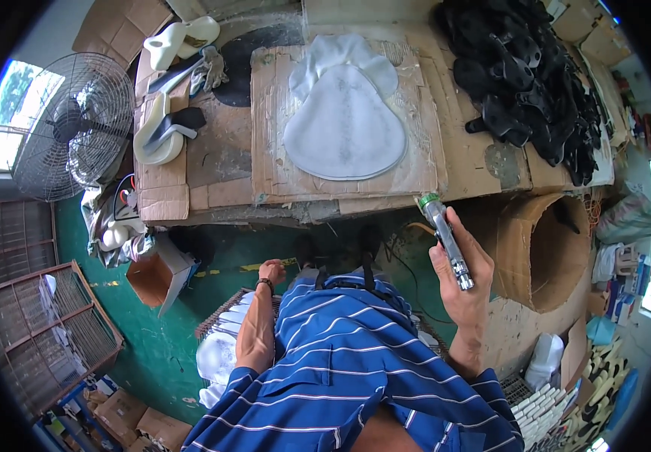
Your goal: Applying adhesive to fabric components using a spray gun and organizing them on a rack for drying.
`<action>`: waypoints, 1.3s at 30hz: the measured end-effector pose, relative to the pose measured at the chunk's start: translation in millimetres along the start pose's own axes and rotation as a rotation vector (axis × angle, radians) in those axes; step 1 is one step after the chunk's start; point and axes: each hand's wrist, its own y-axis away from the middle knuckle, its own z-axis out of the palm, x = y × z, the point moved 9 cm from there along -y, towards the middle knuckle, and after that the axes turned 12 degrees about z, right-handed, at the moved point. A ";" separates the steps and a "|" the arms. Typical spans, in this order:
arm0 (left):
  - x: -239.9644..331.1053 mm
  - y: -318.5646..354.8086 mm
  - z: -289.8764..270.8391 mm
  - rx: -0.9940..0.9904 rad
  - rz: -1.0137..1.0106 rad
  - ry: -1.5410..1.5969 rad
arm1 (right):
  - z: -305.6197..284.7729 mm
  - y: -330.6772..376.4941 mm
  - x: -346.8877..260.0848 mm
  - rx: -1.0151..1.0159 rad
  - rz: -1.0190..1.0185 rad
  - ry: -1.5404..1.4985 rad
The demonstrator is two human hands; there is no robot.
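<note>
In my right hand (467, 267) is a metal spray gun (448, 242) with a green ring at its nozzle end, pointed toward the front edge of the table. My fingers are wrapped round it, and the hand is raised to the right of my body. My left hand (271, 273) hangs low beside my hip with its fingers curled in; nothing shows in it. On a cardboard sheet (269, 162) lies a pale, flat, pear-shaped pad (346, 132), wide end toward me. Behind it, touching its narrow end, is a white piece (340, 56) with a wavy, puckered edge.
Black molded parts (521, 83) are heaped at the back right. White saddle-shaped parts (161, 139) and a glove (209, 70) lie on the left of the table. A caged fan (73, 126) stands further left. Below right is a round cardboard bin (540, 256); an open box (161, 273) sits below left.
</note>
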 end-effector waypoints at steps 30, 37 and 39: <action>23.9 -16.3 45.4 -0.127 0.029 -0.115 | -25.4 46.7 -3.3 -0.153 0.135 0.054; 20.2 -7.3 36.1 -0.088 0.019 -0.053 | -37.3 33.4 -0.1 -0.055 0.085 0.053; 11.8 -4.6 32.0 -0.087 0.028 -0.045 | -35.2 37.2 4.5 -0.155 0.086 0.104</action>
